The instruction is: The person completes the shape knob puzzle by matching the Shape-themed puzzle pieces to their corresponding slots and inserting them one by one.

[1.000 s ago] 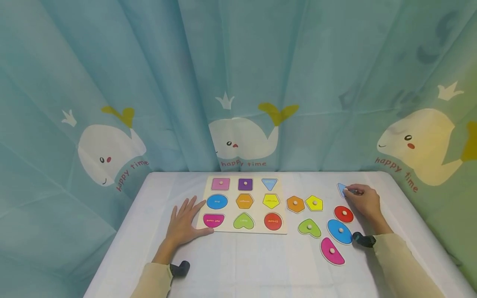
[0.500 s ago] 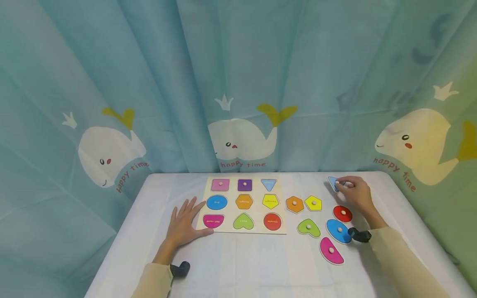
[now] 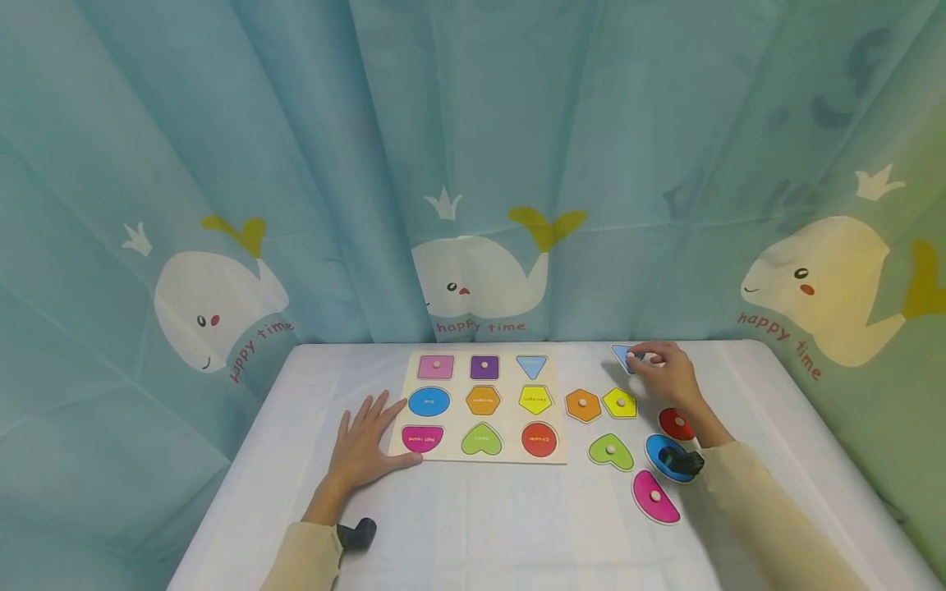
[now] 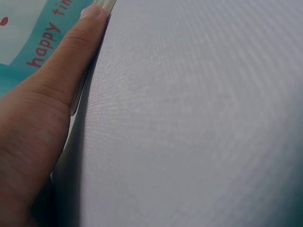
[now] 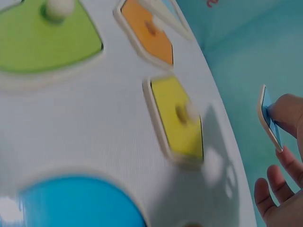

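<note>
My right hand [image 3: 668,377] pinches a light-blue triangle puzzle piece [image 3: 621,353] by its small knob, near the back of the table. In the right wrist view that triangle is tilted and raised off the table, held by thumb and fingers. Fingers spread and straight, my left hand [image 3: 362,443] rests at the left edge of a cream shape puzzle board [image 3: 456,420]; its thumb touches the board's near edge. A pink square piece [image 3: 425,367] and a purple square piece [image 3: 484,373] with knobs sit in the board's far row. The other printed shapes, including a blue triangle [image 3: 531,366], show no knobs.
Right of the board lie knobbed pieces: an orange hexagon [image 3: 580,413], yellow pentagon [image 3: 617,410], green heart [image 3: 609,460], and magenta half-round [image 3: 661,509]. A red circle [image 3: 671,427] and blue oval [image 3: 665,469] are partly hidden by the right arm. A curtain [image 3: 628,164] hangs behind the table.
My right hand has carried the triangle leftward, toward the board, along the back of the table. My left hand and the board stay in place.
</note>
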Demonstrator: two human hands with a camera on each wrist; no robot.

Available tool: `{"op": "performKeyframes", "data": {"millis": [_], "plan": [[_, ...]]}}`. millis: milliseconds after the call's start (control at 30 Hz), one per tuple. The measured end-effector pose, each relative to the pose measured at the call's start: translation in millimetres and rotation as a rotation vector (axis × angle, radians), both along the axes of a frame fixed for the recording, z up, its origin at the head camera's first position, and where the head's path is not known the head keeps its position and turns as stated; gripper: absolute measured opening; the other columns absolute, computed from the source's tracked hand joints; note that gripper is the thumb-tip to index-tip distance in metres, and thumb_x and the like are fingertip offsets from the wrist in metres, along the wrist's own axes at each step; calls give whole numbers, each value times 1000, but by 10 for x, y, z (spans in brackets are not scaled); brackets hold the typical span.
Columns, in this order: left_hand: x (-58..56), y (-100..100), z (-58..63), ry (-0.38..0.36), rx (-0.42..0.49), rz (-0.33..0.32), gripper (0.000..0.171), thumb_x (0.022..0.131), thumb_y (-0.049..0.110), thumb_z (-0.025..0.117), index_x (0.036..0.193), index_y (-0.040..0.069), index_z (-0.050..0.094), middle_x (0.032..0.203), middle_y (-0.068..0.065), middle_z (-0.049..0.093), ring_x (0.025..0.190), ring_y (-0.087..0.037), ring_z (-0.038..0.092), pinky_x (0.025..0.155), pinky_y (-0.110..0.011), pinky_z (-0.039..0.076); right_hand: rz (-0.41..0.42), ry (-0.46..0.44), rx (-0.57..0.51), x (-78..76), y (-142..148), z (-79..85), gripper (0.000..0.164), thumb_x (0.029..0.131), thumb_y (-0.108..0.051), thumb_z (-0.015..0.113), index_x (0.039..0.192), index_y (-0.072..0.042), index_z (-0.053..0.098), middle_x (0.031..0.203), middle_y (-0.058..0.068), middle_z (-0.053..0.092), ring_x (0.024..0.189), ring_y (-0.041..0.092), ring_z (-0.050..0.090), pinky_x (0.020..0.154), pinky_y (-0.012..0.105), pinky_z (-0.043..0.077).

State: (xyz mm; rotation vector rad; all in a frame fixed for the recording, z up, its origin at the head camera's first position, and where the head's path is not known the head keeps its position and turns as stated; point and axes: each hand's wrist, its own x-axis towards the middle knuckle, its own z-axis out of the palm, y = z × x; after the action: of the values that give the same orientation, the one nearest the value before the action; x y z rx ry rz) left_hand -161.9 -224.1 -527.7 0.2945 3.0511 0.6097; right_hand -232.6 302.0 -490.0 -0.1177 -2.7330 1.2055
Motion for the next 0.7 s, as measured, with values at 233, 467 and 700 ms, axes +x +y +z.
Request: {"op": "performKeyframes", "data": {"millis": [233, 467, 700], "plan": [[-10, -4, 8, -11, -4, -1, 104, 72, 67, 79, 158, 21, 43, 168, -14, 27, 156, -43, 14, 119, -72, 5, 81, 29, -50, -125, -335, 19, 29, 99, -22, 69, 119, -3, 73, 140, 26, 51, 119, 45, 50, 97, 61, 46], [-9, -7, -5, 19, 9, 0, 104, 70, 67, 81, 156, 20, 45, 167, -15, 30, 155, -44, 17, 119, -73, 6, 116, 2, -96, -255, -707, -8, 25, 98, -21, 70, 116, -4, 74, 137, 23, 52, 121, 43, 50, 101, 61, 45], [0, -15, -42, 24, 10, -2, 105, 70, 69, 80, 157, 22, 44, 168, -13, 28, 155, -43, 16, 119, -72, 6, 122, -18, -101, -378, -1047, -49, 22, 96, -19, 72, 111, -3, 77, 135, 22, 53, 124, 43, 51, 107, 58, 45]]}}
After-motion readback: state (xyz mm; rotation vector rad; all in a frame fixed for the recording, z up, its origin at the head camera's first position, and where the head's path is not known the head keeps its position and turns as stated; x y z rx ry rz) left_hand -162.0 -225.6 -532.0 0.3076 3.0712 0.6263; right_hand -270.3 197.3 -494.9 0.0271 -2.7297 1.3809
